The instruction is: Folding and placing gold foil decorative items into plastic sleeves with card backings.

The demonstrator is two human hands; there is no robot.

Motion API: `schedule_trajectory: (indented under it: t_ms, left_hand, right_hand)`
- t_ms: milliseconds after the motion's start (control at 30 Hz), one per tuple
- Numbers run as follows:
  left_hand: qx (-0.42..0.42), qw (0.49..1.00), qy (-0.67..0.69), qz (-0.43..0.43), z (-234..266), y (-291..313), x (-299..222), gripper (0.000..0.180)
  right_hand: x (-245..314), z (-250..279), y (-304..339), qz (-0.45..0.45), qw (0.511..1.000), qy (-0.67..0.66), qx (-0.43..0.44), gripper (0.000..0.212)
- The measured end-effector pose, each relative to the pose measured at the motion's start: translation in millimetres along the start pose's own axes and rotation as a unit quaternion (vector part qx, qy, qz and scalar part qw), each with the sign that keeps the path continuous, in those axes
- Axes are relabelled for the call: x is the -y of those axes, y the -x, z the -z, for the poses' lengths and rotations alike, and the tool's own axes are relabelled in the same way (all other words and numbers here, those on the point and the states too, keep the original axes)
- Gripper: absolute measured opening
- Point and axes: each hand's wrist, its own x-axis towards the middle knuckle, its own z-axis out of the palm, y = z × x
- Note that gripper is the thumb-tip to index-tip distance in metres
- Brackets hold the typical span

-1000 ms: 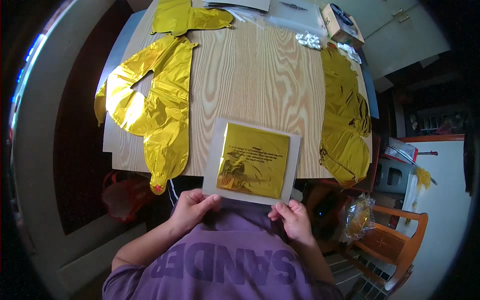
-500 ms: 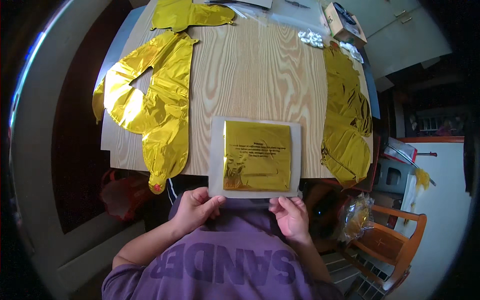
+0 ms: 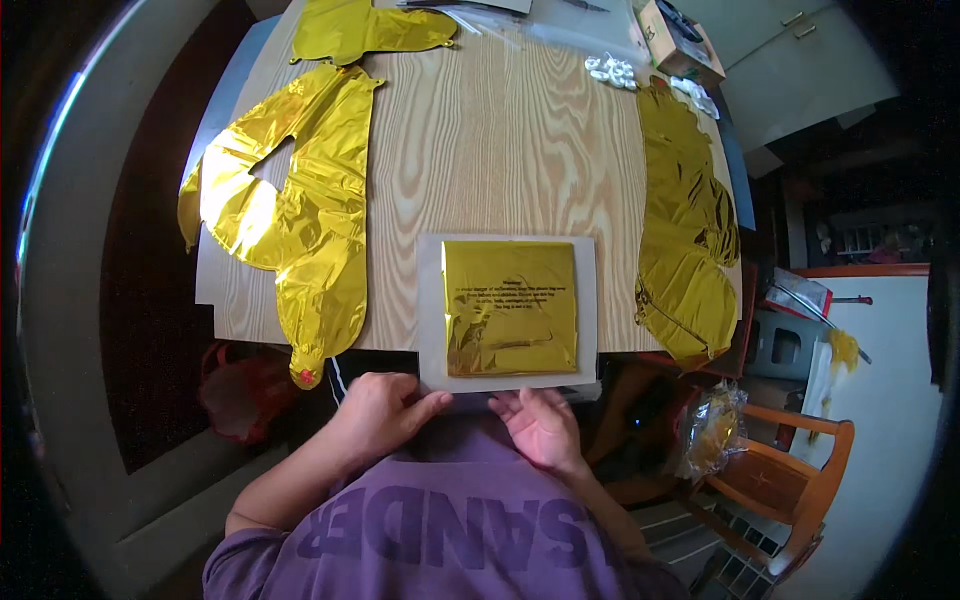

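A flat packet of folded gold foil (image 3: 511,340) with printed text on its clear wrapper lies within a pale, translucent plastic bag (image 3: 431,310). The bag rests on the table's near edge and overhangs it a little. My left hand (image 3: 378,418) pinches the bag's lower left corner between thumb and fingers. Below the middle of the bag's near edge is my right hand (image 3: 545,432), palm turned up, with its fingers apart and loosely bent. Its fingertips are close to that edge; whether they touch it I cannot tell.
Flat gold foil balloons lie on the wooden table (image 3: 480,130): one at left (image 3: 320,210), one at right (image 3: 685,230), another at far left (image 3: 365,32). White clips or ties (image 3: 610,70) and a wooden box (image 3: 682,42) stand far right. A wooden chair (image 3: 790,470) is beside me.
My right hand has let go of the bag's lower right corner and moved left along the near edge. My left hand keeps its pinch. The view has shifted slightly.
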Motion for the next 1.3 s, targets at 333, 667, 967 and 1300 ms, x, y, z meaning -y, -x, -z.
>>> schedule_trajectory:
  t_ms: [333,667,967,1300]
  left_hand:
    - [-0.203,0.902,-0.265,-0.274,34,-73,-57,0.073]
    - [-0.15,0.921,-0.282,-0.225,-2,-132,-58,0.09]
    - [-0.105,0.898,-0.398,-0.157,-2,-121,-72,0.088]
    - [-0.186,0.931,-0.229,-0.217,17,-99,-14,0.083]
  right_hand:
    - [-13,-21,-18,0.01,0.989,0.104,-0.102,0.018]
    - [-10,-12,-15,0.026,0.983,0.138,-0.117,0.017]
    - [-16,-13,-10,0.031,0.986,0.133,-0.092,0.022]
    - [-16,-4,-12,0.074,0.982,0.131,-0.114,0.014]
